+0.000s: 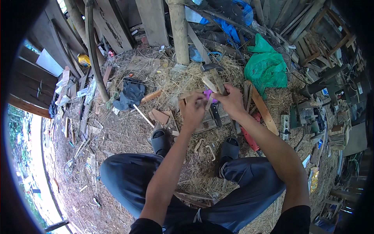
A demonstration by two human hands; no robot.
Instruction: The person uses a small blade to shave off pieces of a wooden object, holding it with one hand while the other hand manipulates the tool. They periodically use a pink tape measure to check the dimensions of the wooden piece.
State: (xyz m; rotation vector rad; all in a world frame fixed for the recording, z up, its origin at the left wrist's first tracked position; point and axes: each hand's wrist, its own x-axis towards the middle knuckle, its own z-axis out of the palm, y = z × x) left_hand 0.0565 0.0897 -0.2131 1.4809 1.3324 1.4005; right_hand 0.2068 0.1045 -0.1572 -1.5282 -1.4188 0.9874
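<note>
Ground (124, 163): was covered with straw, shavings and wood scraps, in which a small part could easily be lost if it were let slip from the fingertips
Green plastic sheet (269, 64): was seen crumpled, ahead and to the right of the hands
Hammer (212, 67): was seen head uppermost, its handle beside the right fingers; it could be tipped if the handle were knocked
Right hand (231, 102): was half closed, fingers bent at the handle, thumb toward the purple piece; whether anything was gripped could not be told
Left hand (193, 111): was held close by, fingers curled at the purple piece; a firm pinch could not be confirmed
Black tool handle (215, 116): was seen just below the hands
Purple piece (208, 94): was set between both hands, partly hidden
</note>
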